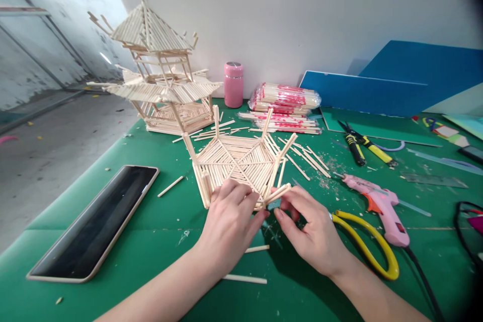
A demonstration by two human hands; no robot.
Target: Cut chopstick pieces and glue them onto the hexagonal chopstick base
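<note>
A hexagonal base of wooden sticks [241,153], with short stick posts standing at its corners, lies in front of me. My left hand [234,221] is closed on its near edge, fingertips over the sticks and thumb toward the near right corner. At that corner a stick post [278,193] leans out to the right. My right hand [307,221] pinches a small blue-green piece [273,204] just under this post; what kind of piece it is, I cannot make out. The fingers of my left hand hide part of the base's front edge.
A stick pagoda [162,75] stands at back left, near a pink flask [234,84] and wrapped stick bundles [283,105]. At right lie a pink glue gun [377,201], yellow-handled pliers [368,146] and a yellow-handled tool [377,246]. A phone [98,221] lies left. Loose sticks [309,156] are scattered about.
</note>
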